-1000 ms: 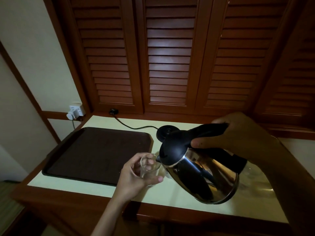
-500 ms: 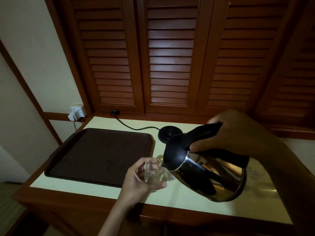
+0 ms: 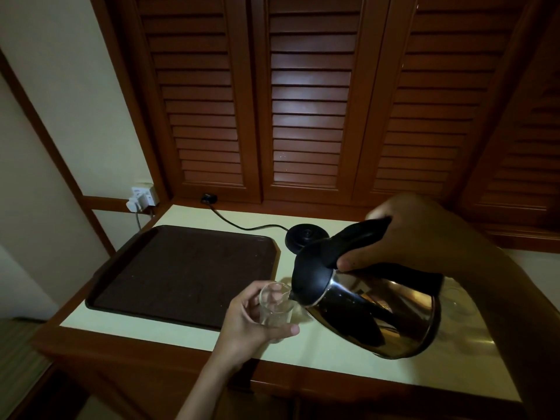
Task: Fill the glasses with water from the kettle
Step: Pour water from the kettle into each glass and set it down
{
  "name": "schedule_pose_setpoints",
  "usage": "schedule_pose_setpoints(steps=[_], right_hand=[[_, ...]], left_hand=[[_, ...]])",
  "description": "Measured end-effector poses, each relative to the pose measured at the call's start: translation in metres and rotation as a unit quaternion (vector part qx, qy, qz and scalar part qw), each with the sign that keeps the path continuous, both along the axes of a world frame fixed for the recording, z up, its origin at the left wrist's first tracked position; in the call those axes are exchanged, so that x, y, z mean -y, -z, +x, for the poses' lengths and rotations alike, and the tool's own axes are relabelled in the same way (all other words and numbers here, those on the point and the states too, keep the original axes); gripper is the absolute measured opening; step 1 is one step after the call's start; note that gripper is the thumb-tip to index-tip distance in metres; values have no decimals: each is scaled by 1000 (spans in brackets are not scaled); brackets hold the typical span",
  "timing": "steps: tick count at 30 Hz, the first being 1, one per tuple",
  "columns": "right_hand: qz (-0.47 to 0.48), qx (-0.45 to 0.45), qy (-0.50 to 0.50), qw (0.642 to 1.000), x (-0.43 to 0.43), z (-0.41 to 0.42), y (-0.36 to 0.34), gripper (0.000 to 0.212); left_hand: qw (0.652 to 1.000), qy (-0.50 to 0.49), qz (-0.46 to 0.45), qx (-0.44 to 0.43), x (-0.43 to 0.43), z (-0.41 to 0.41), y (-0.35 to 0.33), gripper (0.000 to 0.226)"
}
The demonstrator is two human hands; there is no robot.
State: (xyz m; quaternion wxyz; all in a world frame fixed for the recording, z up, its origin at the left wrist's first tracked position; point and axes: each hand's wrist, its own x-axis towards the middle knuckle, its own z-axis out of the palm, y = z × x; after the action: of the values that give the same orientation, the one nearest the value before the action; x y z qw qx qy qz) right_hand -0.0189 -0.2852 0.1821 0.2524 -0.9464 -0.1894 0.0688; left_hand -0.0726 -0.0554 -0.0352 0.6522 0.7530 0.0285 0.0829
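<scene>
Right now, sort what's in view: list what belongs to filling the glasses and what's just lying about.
In use:
- kettle, tilted, in right hand
- glass, in left hand, at the spout
- second glass, behind the kettle

Lying about:
- brown tray
- kettle base with cord
- wall socket

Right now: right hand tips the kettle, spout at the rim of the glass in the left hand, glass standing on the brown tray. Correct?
Not quite. The head view shows the glass off the brown tray, to its right, over the pale counter. The rest holds: right hand tips the kettle, left hand holds the glass.
</scene>
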Motion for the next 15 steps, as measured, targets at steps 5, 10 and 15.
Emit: schedule_pose_setpoints(steps=[5,10,15], right_hand=[[-1,-2,-9,1000,-1,-1,-2,39],[-5,-4,-10,1000,-3,-3,-2,42],[-8,-3,-13,1000,-3,-2,-1,38]], left_hand=[[1000,-3,2,0,0,-1,2,63],[1000,-2,5,0,0,-1,3,63],[1000,-1,-3,0,1,0,5,64]])
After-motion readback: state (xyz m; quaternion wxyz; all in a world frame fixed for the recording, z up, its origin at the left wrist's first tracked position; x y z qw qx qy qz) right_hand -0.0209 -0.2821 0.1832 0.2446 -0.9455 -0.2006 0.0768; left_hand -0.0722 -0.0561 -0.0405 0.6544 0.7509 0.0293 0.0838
